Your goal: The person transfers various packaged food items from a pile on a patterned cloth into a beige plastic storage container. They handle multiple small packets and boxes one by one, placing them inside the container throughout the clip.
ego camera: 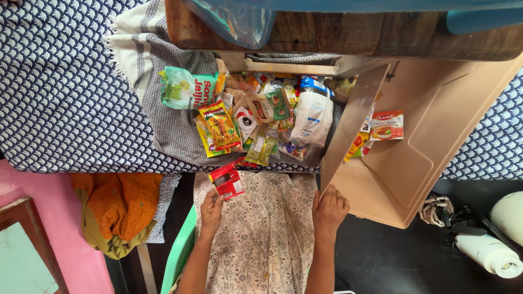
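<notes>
We see our left hand [211,209] with its fingers pinching a glossy red sachet [227,181] that sticks up toward one o'clock, long axis tilted that way, above our lap — while our right hand [328,209] curls over the rim of the smooth beige plastic tub [414,163], tipped toward the packet heap [256,117] at ten o'clock

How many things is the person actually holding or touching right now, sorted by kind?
Small red printed sachet, held in the left hand: 1
Beige plastic storage bin, tilted, its rim gripped by the right hand: 1
Total: 2
</notes>
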